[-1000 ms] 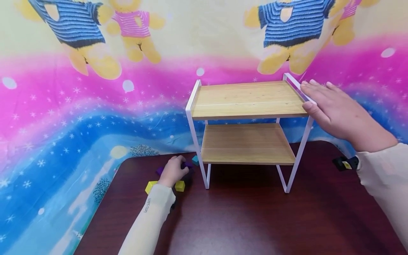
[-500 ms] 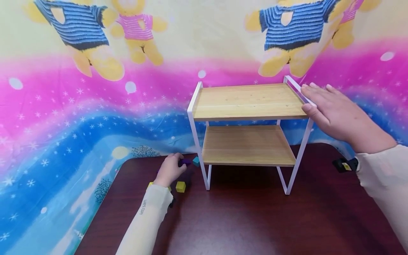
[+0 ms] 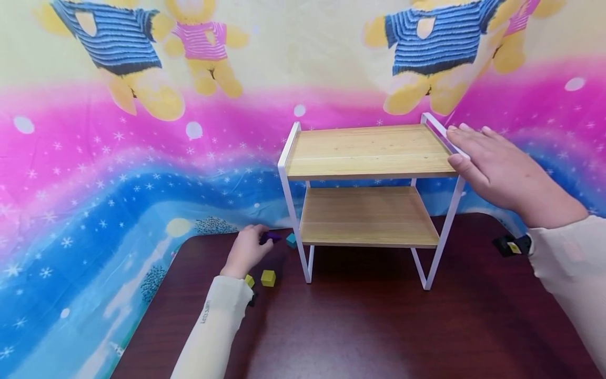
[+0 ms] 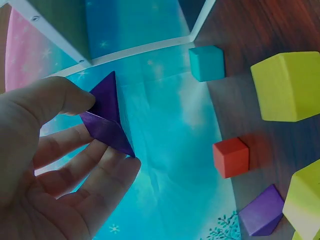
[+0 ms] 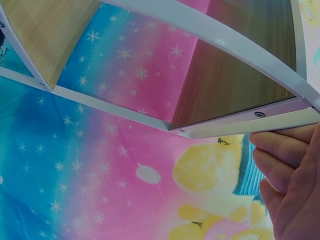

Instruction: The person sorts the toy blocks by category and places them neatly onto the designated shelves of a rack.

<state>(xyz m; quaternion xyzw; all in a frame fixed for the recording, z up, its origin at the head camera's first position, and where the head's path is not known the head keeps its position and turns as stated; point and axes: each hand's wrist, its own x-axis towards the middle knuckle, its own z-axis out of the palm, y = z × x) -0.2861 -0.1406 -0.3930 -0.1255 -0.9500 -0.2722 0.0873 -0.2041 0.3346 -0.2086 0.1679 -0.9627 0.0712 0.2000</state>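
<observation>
Beyond the left hand (image 3: 246, 251) and right hand (image 3: 508, 171), the printed pink-and-blue fabric backdrop (image 3: 227, 131) is brightly lit, and pale glare is returned by the glossy dark red-brown table (image 3: 364, 342) on their near side. Deep shadow is cast beneath the two-tier white-metal-and-wood shelf (image 3: 369, 152), whose white frame (image 5: 215, 32), above the right hand, is bowed by lens distortion in the right wrist view.

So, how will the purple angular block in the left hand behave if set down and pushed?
The purple angular block is probably stiff: its edges look straight in the left hand. With flat faces, it would likely slide rather than roll.
</observation>
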